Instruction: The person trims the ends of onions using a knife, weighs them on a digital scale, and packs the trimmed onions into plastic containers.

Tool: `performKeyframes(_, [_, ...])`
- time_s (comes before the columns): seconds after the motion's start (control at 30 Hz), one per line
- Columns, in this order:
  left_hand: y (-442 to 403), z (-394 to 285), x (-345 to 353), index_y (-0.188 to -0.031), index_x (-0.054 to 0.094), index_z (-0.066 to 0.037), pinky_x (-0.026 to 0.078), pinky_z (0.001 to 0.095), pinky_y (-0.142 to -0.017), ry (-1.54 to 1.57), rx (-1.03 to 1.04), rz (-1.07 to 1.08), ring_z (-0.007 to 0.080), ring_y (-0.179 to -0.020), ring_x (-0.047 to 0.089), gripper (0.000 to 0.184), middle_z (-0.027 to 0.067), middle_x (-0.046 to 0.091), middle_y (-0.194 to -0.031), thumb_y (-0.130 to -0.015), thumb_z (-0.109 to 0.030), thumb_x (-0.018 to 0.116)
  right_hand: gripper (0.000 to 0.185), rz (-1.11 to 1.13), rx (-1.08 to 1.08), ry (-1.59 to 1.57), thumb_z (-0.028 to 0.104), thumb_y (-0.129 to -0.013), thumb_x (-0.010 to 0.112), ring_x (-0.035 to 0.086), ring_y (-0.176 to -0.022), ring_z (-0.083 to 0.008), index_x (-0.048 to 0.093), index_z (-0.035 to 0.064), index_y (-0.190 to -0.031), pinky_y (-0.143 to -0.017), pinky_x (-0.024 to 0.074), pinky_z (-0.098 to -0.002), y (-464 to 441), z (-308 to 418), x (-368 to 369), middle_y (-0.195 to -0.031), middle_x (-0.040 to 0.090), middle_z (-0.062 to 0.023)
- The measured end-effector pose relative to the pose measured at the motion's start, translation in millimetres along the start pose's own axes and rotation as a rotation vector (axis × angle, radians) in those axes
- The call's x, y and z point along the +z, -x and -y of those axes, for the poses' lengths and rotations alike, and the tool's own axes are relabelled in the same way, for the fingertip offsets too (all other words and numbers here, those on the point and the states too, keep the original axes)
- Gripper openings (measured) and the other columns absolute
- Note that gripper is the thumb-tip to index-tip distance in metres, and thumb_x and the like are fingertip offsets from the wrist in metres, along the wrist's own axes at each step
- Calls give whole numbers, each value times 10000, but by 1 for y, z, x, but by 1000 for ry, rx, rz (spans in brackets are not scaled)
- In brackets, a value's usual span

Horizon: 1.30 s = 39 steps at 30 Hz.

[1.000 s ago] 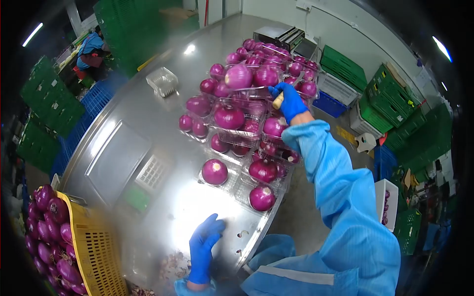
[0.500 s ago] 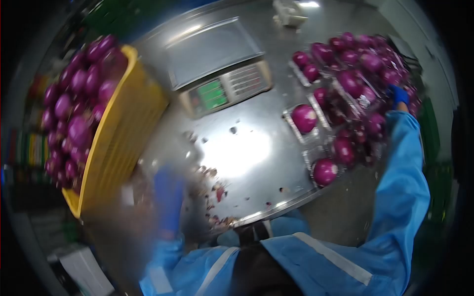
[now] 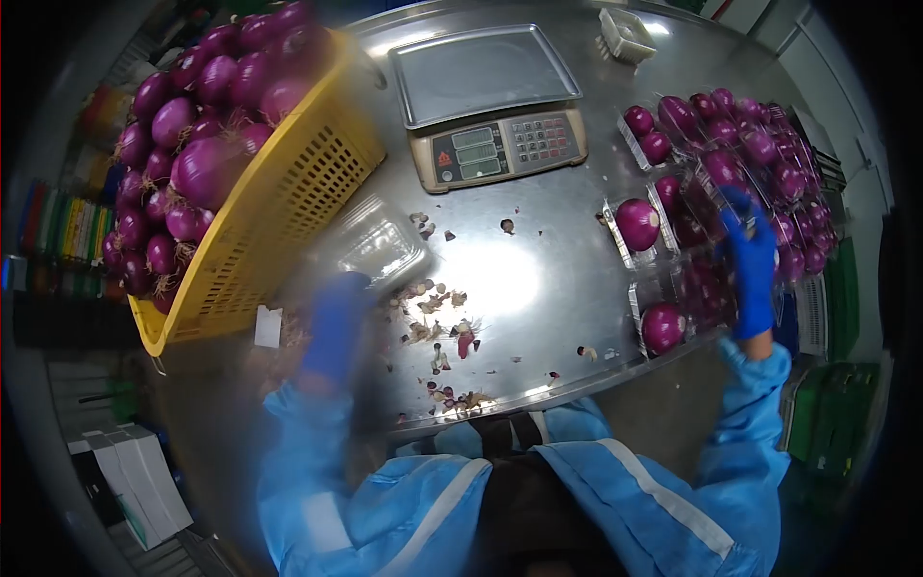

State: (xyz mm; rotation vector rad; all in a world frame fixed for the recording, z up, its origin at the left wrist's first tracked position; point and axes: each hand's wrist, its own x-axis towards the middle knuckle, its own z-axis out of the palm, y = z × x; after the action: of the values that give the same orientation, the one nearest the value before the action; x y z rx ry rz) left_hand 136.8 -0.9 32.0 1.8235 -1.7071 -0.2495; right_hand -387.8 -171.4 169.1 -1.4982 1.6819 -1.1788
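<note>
Head view: left hand [image 3: 335, 325] just beside or on the clear tray [image 3: 375, 245], badly blurred; cannot tell whether its fingers are wide, narrow or gripping the rim; right hand [image 3: 754, 274] over the packs [image 3: 615, 234] at the surface's [image 3: 558, 250] right side, fingers parted, nothing visible between them; cannot tell if touching the lids. Tray with no onion visible inside, between the crate [image 3: 288, 197] and the scale [image 3: 500, 154]; onions [image 3: 663, 328] in the packs, more onions heaped in the crate; scraps [image 3: 437, 322] strewn just below the tray; another tray [image 3: 628, 37] well apart, near the far edge.

Likely dangers: a light, slick tray, so easily knocked askew or into the scraps by a hurried left hand; dirt on its base as the result; packs crowded close to the near rim, so at risk of a shove over the edge from the right sleeve [image 3: 750, 385]; crate piled above its lip, so prone to shedding an onion if bumped.
</note>
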Motion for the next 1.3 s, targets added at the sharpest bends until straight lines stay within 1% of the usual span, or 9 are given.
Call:
performKeyframes(0.27, [10,-68,-8,-936,717,-106,448,372,-664,29,415,-124,265,-720,549,304,63,564,-739,-680,46,652,446,478,210,-248,133,-819,726,573,-574,-78,592,36,-1234,-508,454,-246,122,35,98,-850,668,-74])
performKeyframes(0.3, [14,-91,0,-848,687,-106,454,374,-662,-221,347,168,267,-724,563,200,59,574,-732,-702,21,635,474,471,221,-331,154,-811,740,583,-596,-87,586,30,-1243,-519,461,-258,129,34,109,-812,664,-69])
performKeyframes(0.4, [40,-84,99,-820,642,-95,438,422,-637,-88,487,256,300,-712,546,133,100,561,-709,-848,-224,624,587,477,164,-9,226,-776,776,607,-653,-128,559,14,-1279,-582,489,-291,137,1,140,-786,658,-84])
performKeyframes(0.47, [39,-100,113,-785,625,-78,450,429,-656,165,557,166,302,-748,540,173,116,545,-725,-843,-241,619,628,499,104,248,79,-732,733,630,-719,-157,521,13,-1320,-606,509,-301,134,-39,150,-932,682,-131])
performKeyframes(0.53, [32,-118,89,-1189,610,-75,464,432,-854,29,607,283,328,-1031,556,422,135,603,-1056,-816,-265,662,665,466,48,337,63,-689,715,652,-792,-211,519,13,-1322,-718,520,-334,133,-81,151,-964,685,-158])
performKeyframes(0.83, [-31,-59,-154,-1289,539,-35,389,393,-1041,-82,71,-427,300,-1248,488,581,148,519,-1336,-738,-37,725,709,194,-114,418,138,-759,753,649,-959,-262,441,53,-1390,-820,502,-370,127,-128,134,-1111,648,-182])
performKeyframes(1.0, [-126,-15,-211,-1445,363,-132,303,422,-1117,-269,56,-334,327,-1359,349,951,121,396,-1462,-621,-157,837,570,308,-61,246,176,-800,743,670,-940,-226,533,53,-1315,-821,513,-340,144,-19,150,-1126,662,-168])
performKeyframes(1.1, [-161,2,-214,-1427,385,-118,352,371,-1096,47,-38,-122,283,-1320,414,962,122,418,-1442,-572,-113,827,518,417,-22,149,202,-803,744,680,-916,-203,571,36,-1262,-809,520,-309,164,-5,167,-1094,674,-165])
performKeyframes(1.3, [-137,-32,-216,-1371,439,-51,420,402,-1044,521,-70,-430,280,-1204,521,856,135,478,-1361,-597,-156,788,440,517,-60,-3,203,-805,746,694,-825,-212,605,29,-1183,-748,534,-309,190,-1,178,-951,703,-126])
